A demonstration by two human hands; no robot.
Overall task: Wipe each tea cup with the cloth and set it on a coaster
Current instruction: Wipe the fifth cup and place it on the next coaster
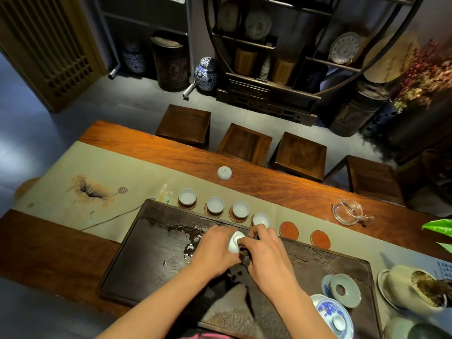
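Four cups already sit on coasters in the head view; a fifth cup (235, 242) is over the dark tray (151, 253), gripped by my left hand (215, 248), while my right hand (265, 253) pinches a dark cloth (244, 255) against it. I judge it light, thin, glazed, slippery when wet, so best held around the wall. Two orange coasters (289, 230) wait.

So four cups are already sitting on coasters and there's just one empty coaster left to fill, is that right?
Not quite. Four cups do sit on coasters, but the head view shows two empty coasters, not one: one red coaster beside the last placed cup and another further right.
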